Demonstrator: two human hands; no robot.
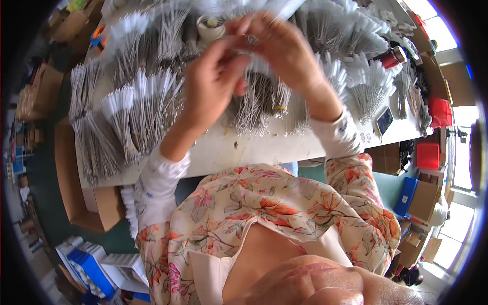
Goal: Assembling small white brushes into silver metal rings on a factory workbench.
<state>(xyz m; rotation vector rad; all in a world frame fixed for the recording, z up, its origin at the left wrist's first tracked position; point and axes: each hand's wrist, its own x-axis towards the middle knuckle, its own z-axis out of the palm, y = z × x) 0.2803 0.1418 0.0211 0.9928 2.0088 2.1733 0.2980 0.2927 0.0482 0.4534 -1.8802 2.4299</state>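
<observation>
Both my hands are raised over the middle of the table (pixel 223 152). My left hand (pixel 211 81) is closed, its fingertips pinched near a small cluster of looped silver wire ends (pixel 250 39). From the other side my right hand (pixel 287 51) has its fingers bent in on the same cluster; motion blurs them. Just beyond the right hand is a white blur, too smeared to name. Under and around the hands lie bundles of thin wire-handled brushes (pixel 147 109) with white bristles. A yellow band (pixel 280 108) shows on one bundle. A white spool-like object (pixel 211 28) stands behind my left hand.
Orange-handled scissors (pixel 97 39) lie at the far left. On the right are a dark red jar (pixel 394 57), a phone (pixel 385 121) and more brush bundles (pixel 368 86). A cardboard box (pixel 66 178) sits against the table's left edge; red bins (pixel 428 155) stand off to the right.
</observation>
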